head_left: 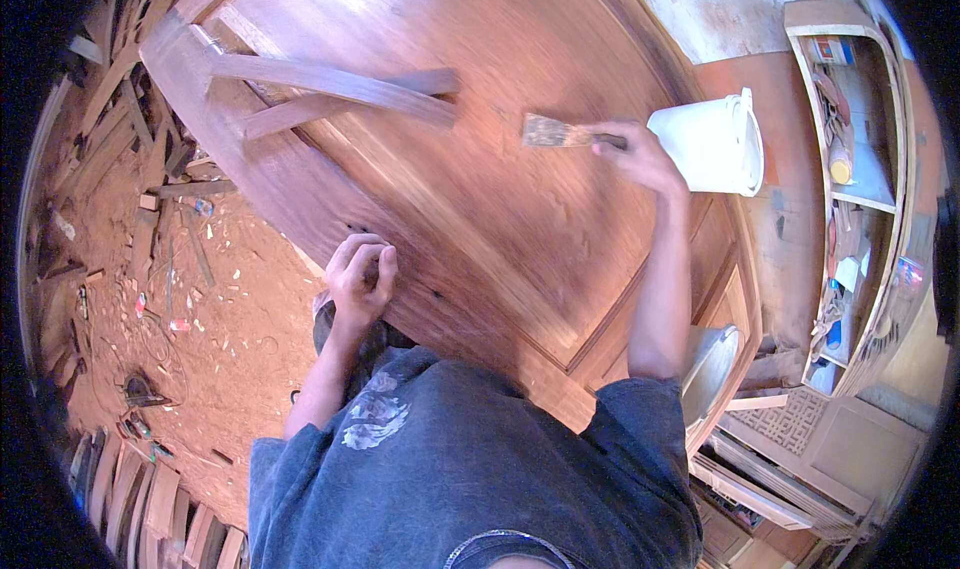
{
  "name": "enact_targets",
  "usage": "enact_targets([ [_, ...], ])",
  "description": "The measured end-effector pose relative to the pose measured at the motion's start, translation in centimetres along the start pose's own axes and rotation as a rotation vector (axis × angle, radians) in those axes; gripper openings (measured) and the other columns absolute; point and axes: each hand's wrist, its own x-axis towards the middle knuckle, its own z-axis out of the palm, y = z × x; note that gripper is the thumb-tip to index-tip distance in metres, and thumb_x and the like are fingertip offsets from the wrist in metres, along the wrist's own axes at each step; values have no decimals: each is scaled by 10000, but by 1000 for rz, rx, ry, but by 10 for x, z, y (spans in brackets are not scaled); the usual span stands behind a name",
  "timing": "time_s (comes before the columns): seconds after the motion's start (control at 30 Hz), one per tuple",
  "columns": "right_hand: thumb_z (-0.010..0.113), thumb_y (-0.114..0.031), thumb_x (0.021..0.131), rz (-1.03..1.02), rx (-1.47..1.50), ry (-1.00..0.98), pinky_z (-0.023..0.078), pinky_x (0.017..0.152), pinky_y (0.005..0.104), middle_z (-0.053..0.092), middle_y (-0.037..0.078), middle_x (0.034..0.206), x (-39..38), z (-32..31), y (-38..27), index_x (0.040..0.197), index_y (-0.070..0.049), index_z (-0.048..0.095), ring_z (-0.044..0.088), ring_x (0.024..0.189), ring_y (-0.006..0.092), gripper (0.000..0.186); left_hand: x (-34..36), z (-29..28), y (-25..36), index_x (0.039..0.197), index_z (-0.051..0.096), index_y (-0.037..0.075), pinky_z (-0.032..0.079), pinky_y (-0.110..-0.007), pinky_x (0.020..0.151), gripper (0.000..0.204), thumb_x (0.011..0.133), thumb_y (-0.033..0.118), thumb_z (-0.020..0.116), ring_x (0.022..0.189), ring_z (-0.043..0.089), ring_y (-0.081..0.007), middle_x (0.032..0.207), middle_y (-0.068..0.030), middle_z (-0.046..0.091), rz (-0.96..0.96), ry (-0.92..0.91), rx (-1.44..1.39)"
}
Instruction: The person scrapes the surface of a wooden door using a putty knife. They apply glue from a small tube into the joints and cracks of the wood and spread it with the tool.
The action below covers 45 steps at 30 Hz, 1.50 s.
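From here, the right hand (647,157) grips a flat-ended tool (555,132) by its handle, likely for control, above the wooden panel (470,194); the left hand (362,274) half-curls, its grasp unclear. A white bucket (705,144) sits handily near.

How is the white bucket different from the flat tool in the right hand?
The white, rounded plastic bucket looks much bigger than the flat, mottled-brown tool with a dark handle. The bucket is plain white, while the tool is brown and dark. The right hand grips the tool, but no hand grips the bucket. Both are close to that hand.
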Motion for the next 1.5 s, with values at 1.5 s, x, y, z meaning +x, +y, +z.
enact_targets([
  [1.5,614,-228,930,279,-272,785,359,995,546,553,189,1172,-235,260,-75,1199,-99,624,496,1173,417,299,-5,5,10,752,624,5,495,-399,625,162,882,93,664,668,615,-318,764,-142,638,0,-20,90],
])
